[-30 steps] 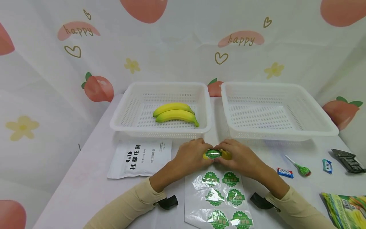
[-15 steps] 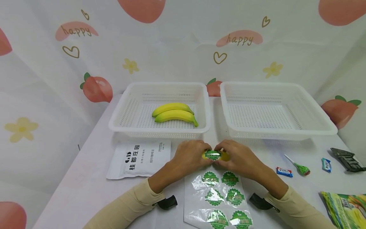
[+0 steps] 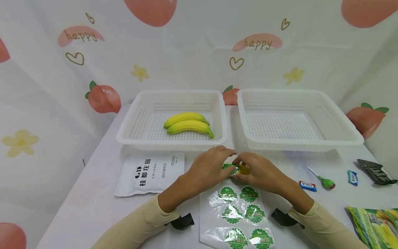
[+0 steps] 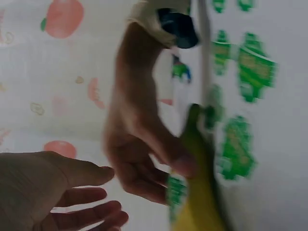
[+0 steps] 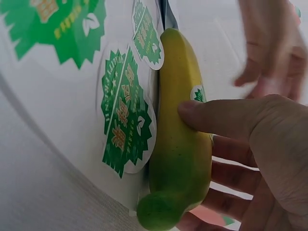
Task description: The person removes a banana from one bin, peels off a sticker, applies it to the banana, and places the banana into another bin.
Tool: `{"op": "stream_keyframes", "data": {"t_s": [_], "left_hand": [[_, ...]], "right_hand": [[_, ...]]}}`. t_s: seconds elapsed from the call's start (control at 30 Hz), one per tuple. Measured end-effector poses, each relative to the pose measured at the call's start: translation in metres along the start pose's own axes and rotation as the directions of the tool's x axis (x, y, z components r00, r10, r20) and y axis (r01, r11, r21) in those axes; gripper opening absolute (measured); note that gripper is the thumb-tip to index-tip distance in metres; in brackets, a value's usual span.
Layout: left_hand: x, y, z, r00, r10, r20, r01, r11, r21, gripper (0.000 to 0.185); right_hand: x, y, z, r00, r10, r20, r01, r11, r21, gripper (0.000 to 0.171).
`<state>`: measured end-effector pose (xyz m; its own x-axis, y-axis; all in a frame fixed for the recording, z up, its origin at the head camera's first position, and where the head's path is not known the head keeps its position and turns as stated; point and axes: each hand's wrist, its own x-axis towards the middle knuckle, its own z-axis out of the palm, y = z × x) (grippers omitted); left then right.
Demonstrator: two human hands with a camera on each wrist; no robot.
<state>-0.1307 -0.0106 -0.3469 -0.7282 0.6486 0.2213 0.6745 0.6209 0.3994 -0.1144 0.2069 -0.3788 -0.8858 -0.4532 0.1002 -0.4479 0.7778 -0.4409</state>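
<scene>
A yellow banana (image 5: 180, 125) with a green tip lies across the far end of a sheet of green round stickers (image 3: 214, 211). My right hand (image 3: 261, 173) grips it, thumb in front and fingers behind, as the right wrist view shows. One green and white sticker (image 3: 228, 168) sits on the banana's skin. My left hand (image 3: 209, 169) is off the fruit; in the left wrist view its thumb and fingers spread apart, a gap away from the banana. From the head, the left thumb overlaps the sticker.
Two bananas (image 3: 189, 127) lie in the left white basket (image 3: 171, 141); a second white basket (image 3: 304, 143) stands at right. A white pouch (image 3: 155, 173) lies left. To the right are small candies (image 3: 308, 186), a lollipop (image 3: 327, 183), a black packet (image 3: 376, 172) and a yellow-green bag (image 3: 377, 224).
My left hand has let go of the banana and its fingers have opened. The right hand keeps its grip. The head view has shifted slightly.
</scene>
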Motion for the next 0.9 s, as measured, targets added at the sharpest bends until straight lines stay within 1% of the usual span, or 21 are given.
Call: {"op": "stream_keyframes", "data": {"t_s": [0.1, 0.13, 0.2, 0.3, 0.47, 0.57, 0.7, 0.8, 0.9], "left_hand": [[0.013, 0.01, -0.009, 0.999, 0.04, -0.037, -0.044, 0.99, -0.137, 0.038], [0.018, 0.012, -0.011, 0.998, 0.05, -0.048, -0.057, 0.983, -0.173, 0.037], [0.028, 0.016, -0.01, 0.997, 0.05, -0.061, -0.062, 0.974, -0.217, 0.037], [0.042, 0.016, -0.005, 0.998, 0.031, -0.061, -0.045, 0.97, -0.239, 0.04], [0.06, 0.012, 0.008, 0.999, -0.021, -0.036, 0.012, 0.966, -0.258, 0.043], [0.067, 0.009, 0.014, 0.998, -0.044, -0.043, 0.03, 0.955, -0.294, 0.041], [0.071, 0.008, 0.019, 0.995, -0.06, -0.084, 0.027, 0.934, -0.355, 0.035], [0.073, 0.009, 0.022, 0.991, -0.077, -0.109, 0.028, 0.919, -0.393, 0.032], [0.073, 0.011, 0.025, 0.989, -0.086, -0.121, 0.031, 0.916, -0.401, 0.032]], "right_hand": [[0.0, 0.001, -0.001, 0.999, 0.038, 0.021, -0.038, 0.999, 0.023, 0.038], [0.001, 0.001, -0.001, 0.998, 0.048, 0.031, -0.049, 0.998, 0.035, 0.038], [0.002, 0.002, -0.001, 0.997, 0.062, 0.05, -0.065, 0.997, 0.052, 0.04], [0.003, 0.002, -0.001, 0.995, 0.07, 0.076, -0.076, 0.993, 0.085, 0.042], [0.005, 0.002, -0.001, 0.994, 0.063, 0.094, -0.073, 0.991, 0.112, 0.043], [0.005, 0.003, -0.002, 0.993, 0.053, 0.102, -0.064, 0.993, 0.103, 0.046], [0.001, 0.006, -0.008, 0.99, 0.048, 0.132, -0.06, 0.995, 0.085, 0.05], [-0.003, 0.01, -0.017, 0.986, 0.046, 0.163, -0.059, 0.995, 0.075, 0.052], [-0.009, 0.012, -0.031, 0.983, 0.036, 0.181, -0.047, 0.997, 0.055, 0.047]]}}
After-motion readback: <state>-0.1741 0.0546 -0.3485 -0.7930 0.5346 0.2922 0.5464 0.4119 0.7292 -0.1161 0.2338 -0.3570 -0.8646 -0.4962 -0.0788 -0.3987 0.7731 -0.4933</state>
